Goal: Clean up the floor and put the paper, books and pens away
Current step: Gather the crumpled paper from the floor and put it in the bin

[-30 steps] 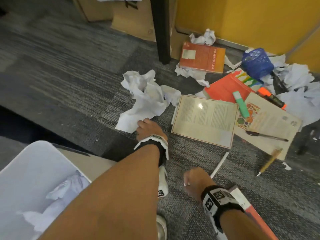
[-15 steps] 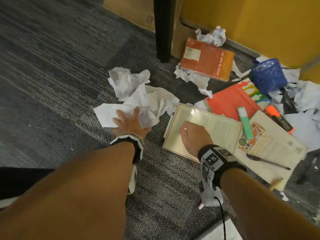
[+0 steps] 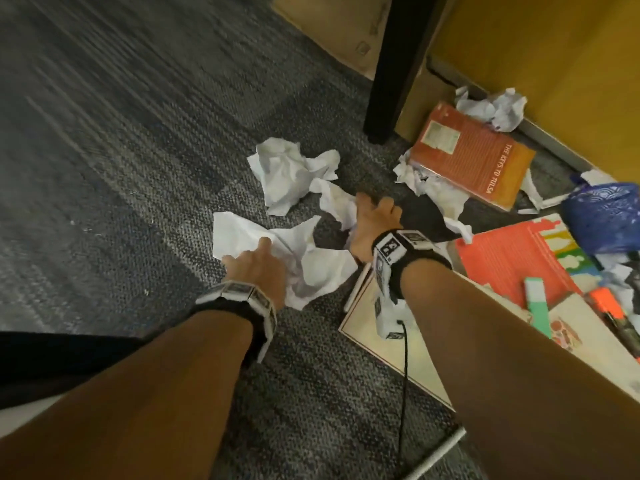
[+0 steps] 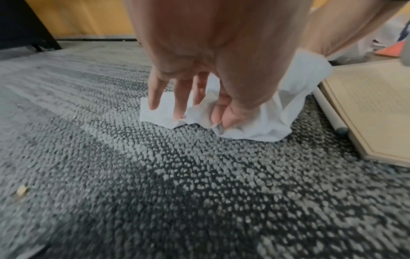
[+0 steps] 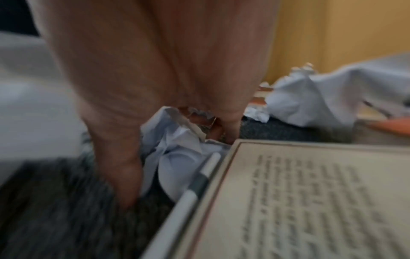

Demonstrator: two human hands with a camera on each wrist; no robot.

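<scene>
Crumpled white paper lies on the grey carpet (image 3: 138, 168). My left hand (image 3: 256, 252) (image 4: 199, 113) is on the nearest sheet (image 3: 311, 271) (image 4: 255, 126), thumb and a finger pinching a fold while the other fingers press it down. My right hand (image 3: 367, 211) (image 5: 177, 166) reaches over a smaller wad (image 3: 337, 202) (image 5: 177, 143), thumb on one side and fingers curled round the far side. A third wad (image 3: 282, 171) lies just beyond. The beige open book (image 3: 381, 344) (image 5: 310, 201) lies under my right forearm, with a white pen (image 3: 355, 292) (image 5: 199, 182) along its edge.
A black table leg (image 3: 391, 64) stands behind the paper. To the right lie an orange book (image 3: 471, 157), a red book (image 3: 512, 261), a blue basket (image 3: 602, 216), a green highlighter (image 3: 536, 303), an orange marker (image 3: 609, 310) and more wads (image 3: 495, 105). Another white pen (image 3: 440, 452) lies near my right elbow.
My right hand has left the beige book and moved forward-left onto the smaller wad. My left hand has closed its thumb and finger on the near sheet, bunching it.
</scene>
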